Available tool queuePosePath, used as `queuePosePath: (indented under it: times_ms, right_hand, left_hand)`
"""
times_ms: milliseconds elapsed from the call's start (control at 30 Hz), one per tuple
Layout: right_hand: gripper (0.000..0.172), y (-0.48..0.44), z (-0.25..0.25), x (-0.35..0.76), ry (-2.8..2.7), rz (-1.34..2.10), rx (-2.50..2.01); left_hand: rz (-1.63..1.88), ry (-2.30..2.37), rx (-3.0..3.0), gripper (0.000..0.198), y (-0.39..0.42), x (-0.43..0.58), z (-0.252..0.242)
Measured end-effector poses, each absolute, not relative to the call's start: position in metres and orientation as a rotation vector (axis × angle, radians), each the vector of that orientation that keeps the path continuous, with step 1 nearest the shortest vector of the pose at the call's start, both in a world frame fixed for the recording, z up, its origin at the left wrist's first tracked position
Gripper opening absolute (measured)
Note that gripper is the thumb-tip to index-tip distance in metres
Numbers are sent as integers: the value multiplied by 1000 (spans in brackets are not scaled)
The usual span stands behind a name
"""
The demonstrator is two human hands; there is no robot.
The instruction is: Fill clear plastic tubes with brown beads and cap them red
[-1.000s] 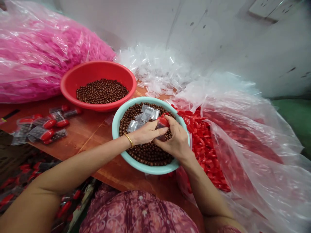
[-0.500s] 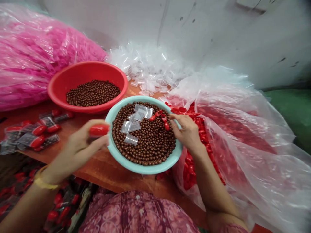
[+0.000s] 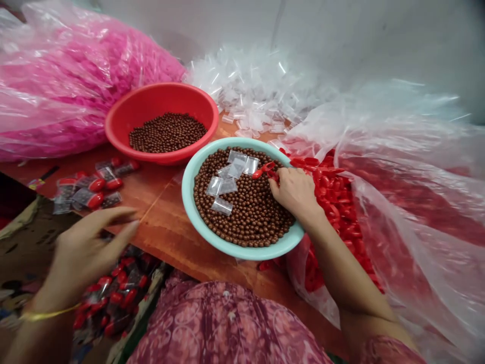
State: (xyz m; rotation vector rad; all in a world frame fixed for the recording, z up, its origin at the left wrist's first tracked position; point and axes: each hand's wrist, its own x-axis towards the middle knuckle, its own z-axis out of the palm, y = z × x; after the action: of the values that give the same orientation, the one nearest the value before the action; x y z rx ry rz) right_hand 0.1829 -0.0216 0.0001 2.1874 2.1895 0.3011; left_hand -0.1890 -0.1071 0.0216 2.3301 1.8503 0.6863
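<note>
My left hand (image 3: 89, 245), slightly blurred, hangs with thumb and fingers apart and nothing visible between them. It is left of the table edge, above a box holding many small clear packs with red caps (image 3: 117, 298). My right hand (image 3: 297, 194) reaches into a pale blue bowl (image 3: 191, 220) of brown beads (image 3: 242, 227), its fingers bent round a red plastic cap (image 3: 273, 175) that they partly hide. Another red cap (image 3: 262, 170) lies on the beads beside those fingertips. Several clear plastic sleeves (image 3: 227, 185) also rest on the beads.
Behind stands a red basin (image 3: 117, 126) with more brown beads. Capped packs (image 3: 89, 192) lie on the table's left. A pink-filled bag (image 3: 94, 81), a heap of clear sleeves (image 3: 257, 86) and an open bag of red caps (image 3: 337, 202) surround the bowls.
My left hand has moved left and down from beside the bowl, and the red-capped piece it held is gone from it. My right hand has closed over a red cap in the bowl.
</note>
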Motion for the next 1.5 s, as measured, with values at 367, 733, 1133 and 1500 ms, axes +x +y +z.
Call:
queuePosePath:
  times_ms: [367, 733, 1133, 1500]
  right_hand:
    - [36, -30, -8, 194, 2407, -100, 2609]
    - [40, -25, -17, 201, 2695, -211, 2620]
    - [37, -25, -16, 203, 2784, -259, 2638]
    - [24, -20, -22, 211, 2642, -696, 3016]
  left_hand:
    - [-470, 970, 2877, 28, -15, -33, 20]
    - [-330, 1365, 2626, 41, -14, -21, 23]
    - [56, 1320, 1928, 22, 9, 2, -10]
    - [-150, 1155, 1543, 6, 4, -7, 5]
